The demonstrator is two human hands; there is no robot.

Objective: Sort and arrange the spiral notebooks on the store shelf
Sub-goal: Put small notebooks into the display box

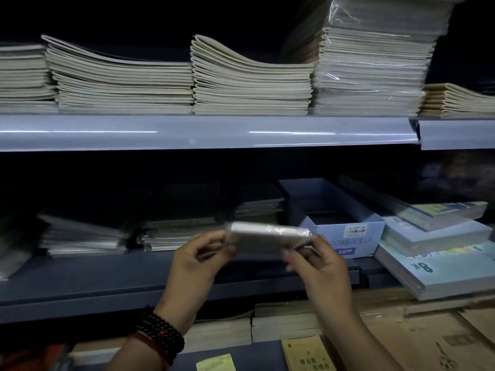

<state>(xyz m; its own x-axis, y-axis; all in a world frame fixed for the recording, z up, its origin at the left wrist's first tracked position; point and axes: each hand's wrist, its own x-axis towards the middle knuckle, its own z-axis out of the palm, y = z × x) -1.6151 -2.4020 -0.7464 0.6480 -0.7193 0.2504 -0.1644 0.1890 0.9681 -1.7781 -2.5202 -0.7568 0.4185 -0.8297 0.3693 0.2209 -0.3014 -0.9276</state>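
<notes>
Just behind held notebook (267,235), "A6PP" box (353,245).

SITE: stationery shop | EVIDENCE: grey metal display shelf (203,132) with rounded price-strip edge | stacks of thin beige exercise books (120,84) | plastic-wrapped bulk pile (375,62) | blue cardboard stock box (345,239), barcode label, marked A6PP

Blue A6PP box (345,236) sits beside stacked 8K pads (442,271)
</notes>
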